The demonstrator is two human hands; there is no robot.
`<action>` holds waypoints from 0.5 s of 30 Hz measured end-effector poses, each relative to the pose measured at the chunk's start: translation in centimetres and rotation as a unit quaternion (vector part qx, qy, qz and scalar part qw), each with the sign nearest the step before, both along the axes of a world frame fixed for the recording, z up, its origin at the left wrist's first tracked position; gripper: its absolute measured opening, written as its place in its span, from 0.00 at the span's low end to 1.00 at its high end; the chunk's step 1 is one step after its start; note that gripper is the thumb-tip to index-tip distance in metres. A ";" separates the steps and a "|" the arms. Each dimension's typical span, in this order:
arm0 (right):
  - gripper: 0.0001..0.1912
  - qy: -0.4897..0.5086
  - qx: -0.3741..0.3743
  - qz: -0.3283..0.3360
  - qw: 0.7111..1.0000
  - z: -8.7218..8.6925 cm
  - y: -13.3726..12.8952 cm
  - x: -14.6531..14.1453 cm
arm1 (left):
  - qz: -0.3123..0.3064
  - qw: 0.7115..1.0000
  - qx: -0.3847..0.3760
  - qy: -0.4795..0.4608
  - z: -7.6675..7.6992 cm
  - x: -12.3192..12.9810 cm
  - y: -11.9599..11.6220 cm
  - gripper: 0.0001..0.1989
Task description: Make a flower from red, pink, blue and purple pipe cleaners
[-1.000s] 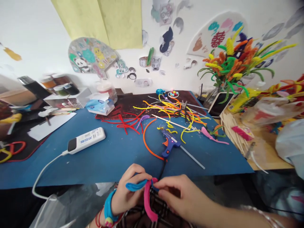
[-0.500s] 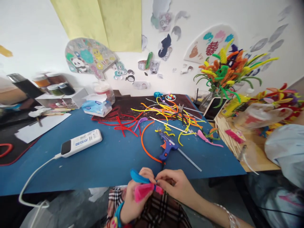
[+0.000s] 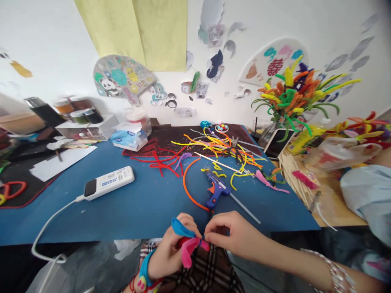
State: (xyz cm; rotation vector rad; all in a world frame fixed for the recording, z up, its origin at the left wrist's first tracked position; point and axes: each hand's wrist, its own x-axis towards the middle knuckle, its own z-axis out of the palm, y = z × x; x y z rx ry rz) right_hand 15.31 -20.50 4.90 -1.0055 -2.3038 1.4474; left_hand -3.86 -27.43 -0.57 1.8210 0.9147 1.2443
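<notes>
My left hand (image 3: 174, 244) is closed around a pipe-cleaner piece with a blue petal (image 3: 180, 228) and a pink petal (image 3: 189, 250), held over my lap at the desk's front edge. Beside it, my right hand (image 3: 227, 232) pinches at the piece's dark blue, pink-tipped end, thumb against forefinger. What lies between those fingertips is too small to make out clearly. Ahead on the blue desk mat rests a blue hot glue gun (image 3: 217, 191) with a clear glue stick poking out, and an orange pipe cleaner (image 3: 187, 191) curves to its left.
Yellow and orange pipe cleaners (image 3: 210, 140), red ones (image 3: 161, 160) and pliers (image 3: 233, 148) lie farther back. A white power bank (image 3: 110, 182) with a cable is at left, near a tissue pack (image 3: 128, 138). Pipe-cleaner flowers (image 3: 293, 89) and a phone (image 3: 276, 142) stand at right.
The view has shifted slightly. The pink petal has turned to point more downward, and my right hand has moved a little away from my left, its fingers still pinched.
</notes>
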 end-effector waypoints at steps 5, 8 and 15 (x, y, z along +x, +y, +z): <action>0.06 0.000 0.130 0.000 0.991 0.8 -1.7 0.3 | 0.025 0.993 0.064 0.093 0.2 -0.3 -0.2 0.07; 0.10 0.058 0.340 0.014 0.939 0.0 -2.9 0.7 | 0.110 0.972 0.143 0.147 -0.1 0.2 -0.5 0.10; 0.08 0.220 0.541 -0.107 0.805 -5.0 -5.5 -0.8 | 0.300 0.911 0.265 0.096 -0.3 3.2 -1.1 0.06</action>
